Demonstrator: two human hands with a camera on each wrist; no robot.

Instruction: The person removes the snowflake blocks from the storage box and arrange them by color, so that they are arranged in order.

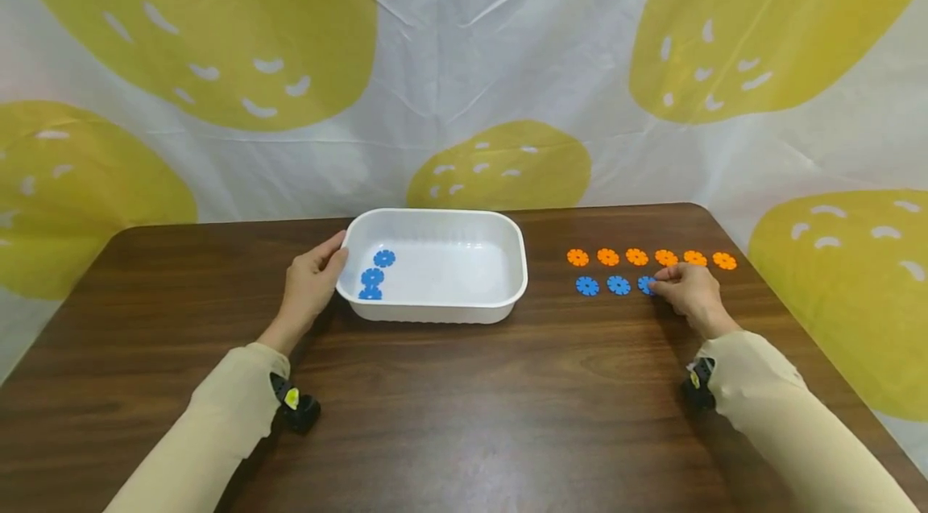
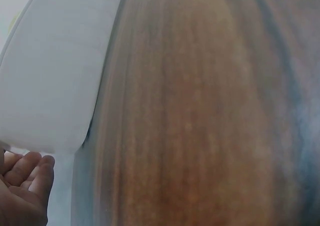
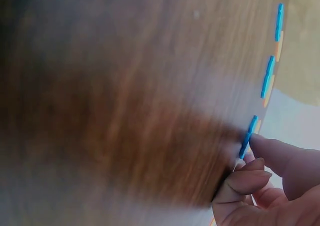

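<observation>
My left hand (image 1: 308, 283) grips the left end of a white plastic tub (image 1: 435, 313), thumb at the rim. In the left wrist view, its fingers (image 2: 37, 173) lie against the tub's end. Inside the tub are several notched blue interlocking discs (image 1: 384, 258), bunched at the left. My right hand (image 1: 692, 295) pinches the edge of a blue disc (image 3: 248, 137) at the right end of a short row. That disc rests at table level, partly covered by the fingertips in the head view. Two more blue discs (image 1: 619, 285) lie to its left.
Behind the blue row runs a row of several orange interlocking discs (image 1: 636, 257). Everything stands on a dark brown wooden table (image 1: 449, 400). A white cloth with yellow fruit shapes (image 1: 500, 167) hangs along the table's back edge.
</observation>
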